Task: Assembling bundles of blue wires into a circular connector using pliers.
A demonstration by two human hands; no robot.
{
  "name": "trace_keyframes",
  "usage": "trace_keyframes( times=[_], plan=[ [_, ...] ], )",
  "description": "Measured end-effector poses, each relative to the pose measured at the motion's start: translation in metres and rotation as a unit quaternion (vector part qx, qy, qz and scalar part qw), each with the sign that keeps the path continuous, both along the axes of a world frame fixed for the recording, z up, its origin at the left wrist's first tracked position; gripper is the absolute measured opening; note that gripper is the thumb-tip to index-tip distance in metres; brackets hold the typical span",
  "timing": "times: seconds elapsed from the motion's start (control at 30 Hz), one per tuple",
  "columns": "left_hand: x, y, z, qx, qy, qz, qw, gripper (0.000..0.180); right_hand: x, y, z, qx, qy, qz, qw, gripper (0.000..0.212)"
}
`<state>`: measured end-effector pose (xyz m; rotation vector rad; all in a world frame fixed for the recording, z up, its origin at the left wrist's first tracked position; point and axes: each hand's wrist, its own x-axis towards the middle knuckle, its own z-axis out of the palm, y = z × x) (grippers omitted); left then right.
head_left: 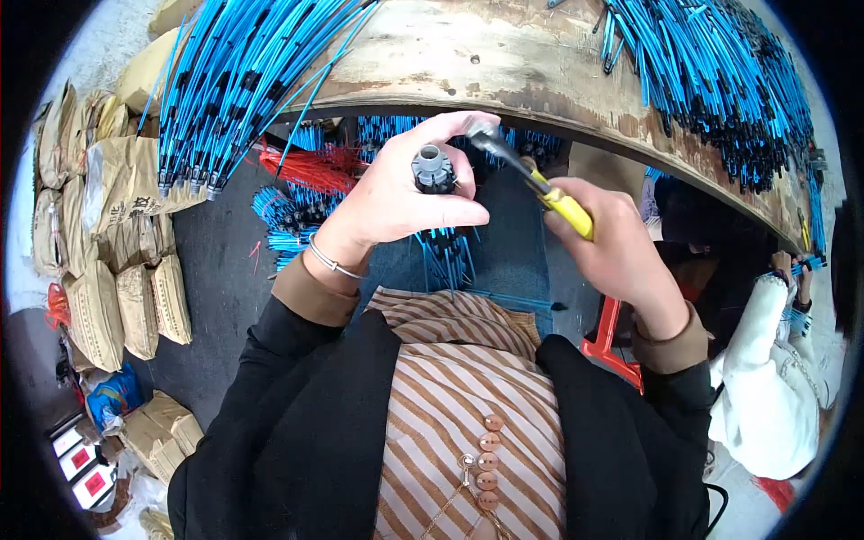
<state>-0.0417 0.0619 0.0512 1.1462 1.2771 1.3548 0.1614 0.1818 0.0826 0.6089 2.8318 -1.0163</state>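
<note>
My left hand (387, 184) is curled around a round grey-and-black plastic hub (433, 169) with a hollow top, held upright before my chest. Thin blue rods (445, 256) hang below it and seem to belong to it. My right hand (612, 238) grips a yellow-handled tool (569, 212) with a dark shank. Its shiny metal head is close to my left fingertips; I cannot tell whether it touches them, and its exact kind is unclear.
Bundles of blue rods (243, 99) with black joints lie on the wooden table (432, 54); more blue rods (720, 90) lie at its right. Red strands (310, 166) show beneath the table edge. Sacks (94, 306) are stacked at left. A person in white (765, 378) works at right.
</note>
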Motion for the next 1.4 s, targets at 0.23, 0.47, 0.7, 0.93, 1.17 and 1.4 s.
trace_keyframes(
  times=[0.23, 0.47, 0.7, 0.93, 1.17, 1.4],
  plan=[
    [0.007, -0.007, -0.012, 0.02, -0.054, 0.08, 0.995, 0.071, -0.013, -0.01, -0.054, -0.426, 0.319, -0.125, 0.837, 0.031],
    [0.008, -0.016, -0.027, 0.051, -0.116, 0.102, 0.987, 0.064, -0.031, -0.017, -0.048, -0.358, 0.286, -0.149, 0.876, 0.036],
    [0.003, -0.017, -0.032, 0.025, -0.111, 0.084, 0.99, 0.051, -0.021, -0.007, -0.03, -0.148, 0.281, -0.14, 0.938, 0.051],
    [0.008, -0.016, -0.023, 0.047, -0.146, 0.1, 0.983, 0.036, -0.005, 0.014, -0.033, 0.399, 0.283, 0.013, 0.872, 0.063],
    [0.006, -0.02, -0.013, -0.013, -0.016, 0.097, 0.995, 0.031, -0.011, 0.017, -0.028, 0.494, 0.299, 0.07, 0.813, 0.058],
    [0.011, -0.019, -0.013, -0.044, -0.011, 0.111, 0.993, 0.04, -0.006, -0.027, -0.041, 0.354, 0.237, -0.034, 0.904, 0.05]
  ],
)
